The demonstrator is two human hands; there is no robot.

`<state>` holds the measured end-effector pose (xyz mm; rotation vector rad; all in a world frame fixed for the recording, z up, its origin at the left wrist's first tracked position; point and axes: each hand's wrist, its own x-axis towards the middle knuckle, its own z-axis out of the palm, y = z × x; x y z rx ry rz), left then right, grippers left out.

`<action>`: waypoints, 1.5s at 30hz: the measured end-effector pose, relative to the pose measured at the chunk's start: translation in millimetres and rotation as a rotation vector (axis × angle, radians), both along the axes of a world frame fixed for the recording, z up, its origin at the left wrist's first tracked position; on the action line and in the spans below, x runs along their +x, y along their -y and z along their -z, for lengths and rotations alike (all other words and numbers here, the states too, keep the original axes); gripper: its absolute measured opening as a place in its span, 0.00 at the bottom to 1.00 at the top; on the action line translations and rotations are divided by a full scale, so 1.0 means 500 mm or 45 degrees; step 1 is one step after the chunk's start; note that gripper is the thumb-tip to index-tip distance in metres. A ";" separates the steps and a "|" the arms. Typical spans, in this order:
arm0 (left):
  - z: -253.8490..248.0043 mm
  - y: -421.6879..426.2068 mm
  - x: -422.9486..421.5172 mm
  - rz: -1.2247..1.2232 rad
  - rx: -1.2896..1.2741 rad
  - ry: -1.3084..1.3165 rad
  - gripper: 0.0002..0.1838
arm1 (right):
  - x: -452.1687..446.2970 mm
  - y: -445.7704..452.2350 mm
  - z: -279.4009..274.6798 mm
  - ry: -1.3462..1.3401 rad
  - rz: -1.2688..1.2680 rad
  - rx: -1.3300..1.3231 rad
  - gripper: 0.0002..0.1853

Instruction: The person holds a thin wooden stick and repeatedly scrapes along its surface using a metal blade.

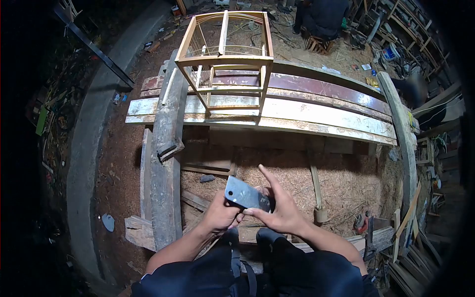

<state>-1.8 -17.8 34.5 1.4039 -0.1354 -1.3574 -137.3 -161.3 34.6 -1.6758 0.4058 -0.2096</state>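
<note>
A dark, flat rectangular metal piece (243, 191) with a round hole near its left corner is held in front of my body, tilted. My left hand (221, 214) grips its lower left side with the fingers wrapped under it. On the other side, my right hand (281, 210) holds the right end, its thumb at the lower edge and one finger stretched upward. Some of the fingers are hidden behind the piece. Beyond my hands, a wooden frame (235, 61) with thin rods stands upright on the planks (316, 115).
A thick beam (164, 188) runs lengthwise on the left and a curved one (403, 133) on the right. Wood shavings cover the ground (282, 171). A seated person (324, 20) is at the top, and another person (413, 91) crouches at the right.
</note>
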 end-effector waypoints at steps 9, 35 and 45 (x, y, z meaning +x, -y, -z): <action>0.005 -0.008 -0.005 0.001 -0.027 -0.028 0.16 | -0.001 0.016 -0.044 -0.292 -0.029 -0.085 0.55; -0.012 0.008 0.002 0.154 0.029 -0.045 0.16 | -0.007 0.017 -0.014 -0.189 0.037 -0.075 0.53; 0.009 -0.008 0.005 0.147 -0.020 -0.035 0.06 | -0.008 0.003 0.013 0.050 -0.019 -0.226 0.53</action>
